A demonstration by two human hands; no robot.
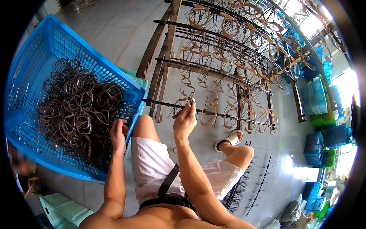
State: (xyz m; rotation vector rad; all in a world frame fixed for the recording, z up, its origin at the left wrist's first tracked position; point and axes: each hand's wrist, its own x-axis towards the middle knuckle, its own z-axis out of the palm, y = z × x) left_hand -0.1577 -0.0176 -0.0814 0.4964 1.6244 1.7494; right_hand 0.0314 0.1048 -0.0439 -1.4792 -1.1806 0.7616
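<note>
Head view: right hand (185, 121) pinched a brown eyeglass frame (182, 102) onto the rack's lowest rod (213, 112), mid-hanging. Left hand (117, 131) curled over frames (76, 110) heaped in the blue basket (34, 49), apparently picking one; freeing it from the tangle likely came next.

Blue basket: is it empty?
No, the blue basket holds a heap of dark eyeglass frames, and the left hand reaches into it.
</note>
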